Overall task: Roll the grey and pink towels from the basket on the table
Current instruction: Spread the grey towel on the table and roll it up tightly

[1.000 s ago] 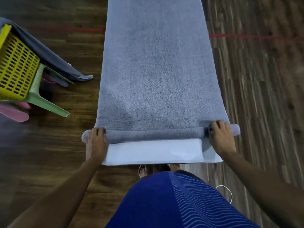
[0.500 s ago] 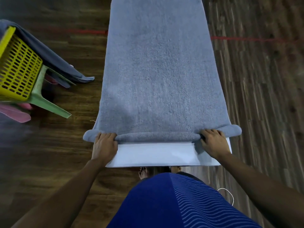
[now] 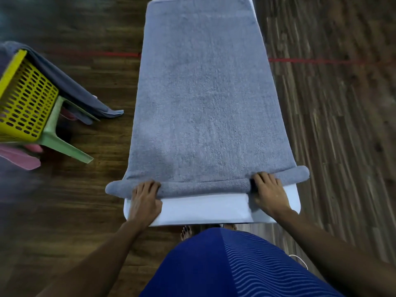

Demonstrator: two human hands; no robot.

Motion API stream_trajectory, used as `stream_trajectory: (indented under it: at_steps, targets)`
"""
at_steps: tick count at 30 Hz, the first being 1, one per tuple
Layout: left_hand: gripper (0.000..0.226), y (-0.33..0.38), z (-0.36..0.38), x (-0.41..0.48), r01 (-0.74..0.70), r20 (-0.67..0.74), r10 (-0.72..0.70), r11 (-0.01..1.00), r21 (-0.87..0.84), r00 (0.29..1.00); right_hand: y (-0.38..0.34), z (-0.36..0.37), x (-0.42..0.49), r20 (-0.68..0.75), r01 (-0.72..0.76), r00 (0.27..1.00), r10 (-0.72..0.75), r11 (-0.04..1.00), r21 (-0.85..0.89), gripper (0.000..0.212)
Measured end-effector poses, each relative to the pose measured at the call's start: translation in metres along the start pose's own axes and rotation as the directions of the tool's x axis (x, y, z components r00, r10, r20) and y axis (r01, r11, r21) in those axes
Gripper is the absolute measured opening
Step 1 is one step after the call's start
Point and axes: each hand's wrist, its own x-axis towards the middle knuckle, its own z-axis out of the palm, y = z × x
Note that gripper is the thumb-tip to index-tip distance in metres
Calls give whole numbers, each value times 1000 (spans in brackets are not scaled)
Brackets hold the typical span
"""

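Grey towel (image 3: 205, 99): spread flat along the white worktop (image 3: 203, 209), lying from 12 o'clock down to 6 o'clock and covering nearly all of it. Its near end is turned into a tight roll (image 3: 205, 186) lying across the worktop from 9 to 3 o'clock. Both ends of the roll overhang the worktop's side edges. A bare white strip of worktop shows between the roll and the person.

Left hand (image 3: 145, 200): at the 9 o'clock part of the roll, fingers held close together and curled over the top of it, heel of the hand on the bare strip.

Right hand (image 3: 270, 194): at the 3 o'clock part of the roll, fingers close together and bent over the roll, palm down on the worktop behind it.

Basket (image 3: 23, 99): yellow, perforated, at 9 o'clock, well apart from the worktop, set on a green stool leg (image 3: 64, 144). A dark grey cloth (image 3: 70, 86) hangs over its far rim. A pink towel (image 3: 19, 157) shows under it at 8 o'clock; whether it hangs from the basket cannot be told.

Floor (image 3: 332, 125): dark wood planks all round, with a red line (image 3: 120, 54) crossing at 10 o'clock and 2 o'clock.

Blue garment (image 3: 225, 264): at 6 o'clock, partly wave-patterned. A bare foot (image 3: 186, 232) shows just above it, under the worktop edge. A white cable (image 3: 300, 261) lies at 5 o'clock.
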Motion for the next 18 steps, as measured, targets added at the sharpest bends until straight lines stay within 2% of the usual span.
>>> stream_trajectory:
  at_steps: [3,7,12,13,14,16,18]
  targets:
    - [50,-7,1,4,23,45,-23,1000,-11,999,3,1,2,53,-1,999,0,1000,6,47]
    - [29,-6,-11,19,78,33,-76,993,-87,997,3,-11,16,83,-33,996,29,999,43,34]
    - [15,-7,-22,35,126,134,-109,985,-121,985,7,-25,32,261,-139,958,119,989,58,25]
    - [12,-8,-23,37,131,154,-110,982,-137,982,8,-25,33,251,-149,960,128,986,68,23]
    - [11,-9,-23,40,137,133,-119,981,-134,984,9,-25,34,180,-136,976,125,989,52,22]
    - [16,-12,-21,45,189,12,-188,980,-55,982,11,-22,35,5,-113,994,113,993,-12,22]
    - [20,-10,-20,45,218,-95,-218,976,-5,971,10,-20,36,-67,-97,993,97,995,1,23]
